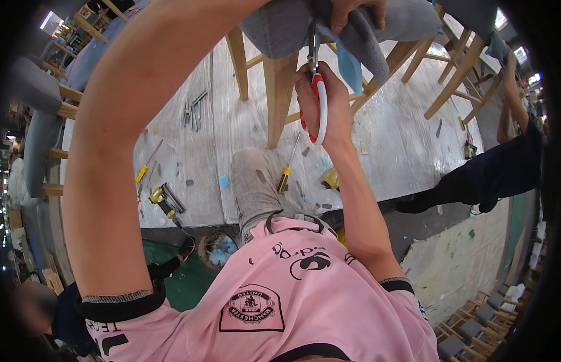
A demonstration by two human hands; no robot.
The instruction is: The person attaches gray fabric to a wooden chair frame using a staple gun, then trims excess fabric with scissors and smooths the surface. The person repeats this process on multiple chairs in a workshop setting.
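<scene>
Right hand (321,102) grips red-and-white-handled scissors (316,78), blades up against the grey chair seat fabric (280,27). Left hand (352,12) pinches that fabric beside the blades. A yellow-handled screwdriver (284,178) lies on the floor below.

Only 1 view is given, from a fisheye camera on the person's head. It faces steeply down the chest and along both raised forearms, so the pink shirt (280,301) fills the near lower edge. The hands sit close at the top, the plastic-covered floor (401,133) lies farther below, and straight edges bend toward the dark rim.
</scene>
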